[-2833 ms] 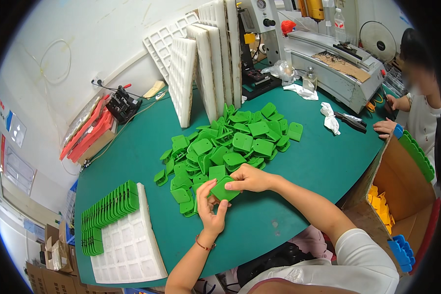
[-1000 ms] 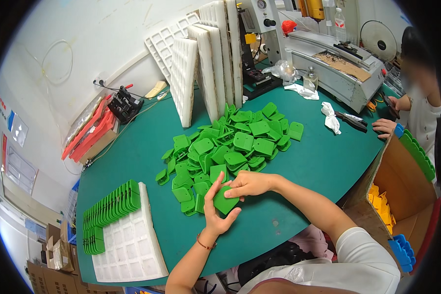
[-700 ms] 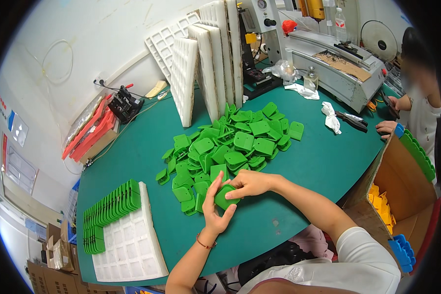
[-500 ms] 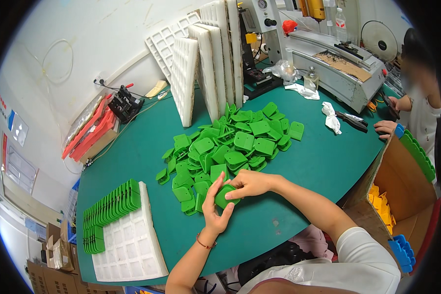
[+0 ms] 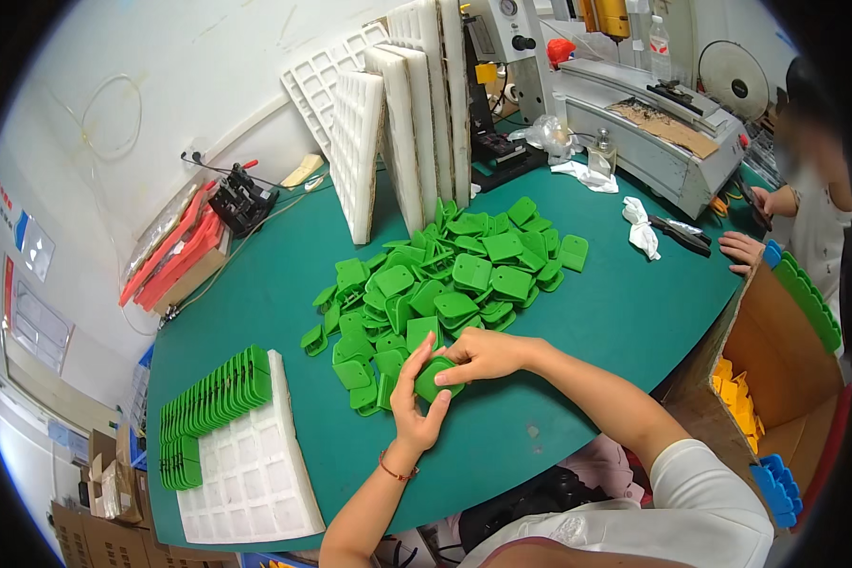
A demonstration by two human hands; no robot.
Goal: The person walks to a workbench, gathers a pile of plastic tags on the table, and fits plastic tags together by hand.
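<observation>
A green plastic clip (image 5: 433,381) is held between my two hands at the near edge of a heap of similar green clips (image 5: 464,275). My left hand (image 5: 415,398) curves around its left side, with the thumb along its lower edge. From the right, my right hand (image 5: 478,357) grips the same clip, its fingers partly hidden. On the left, a white foam tray (image 5: 256,464) lies flat on the green table (image 5: 464,454). Rows of upright green clips (image 5: 220,393) stand along its far and left sides.
White foam trays (image 5: 355,161) lean upright behind the heap. Farther right are black-handled pliers (image 5: 682,237), crumpled tissue (image 5: 640,227) and a grey machine (image 5: 644,123). A cardboard box (image 5: 776,379) with yellow and blue parts stands at the right edge, near another person's hand (image 5: 743,249).
My hands and the clip stay in nearly the same place. The other person's hand by the box has shifted slightly.
</observation>
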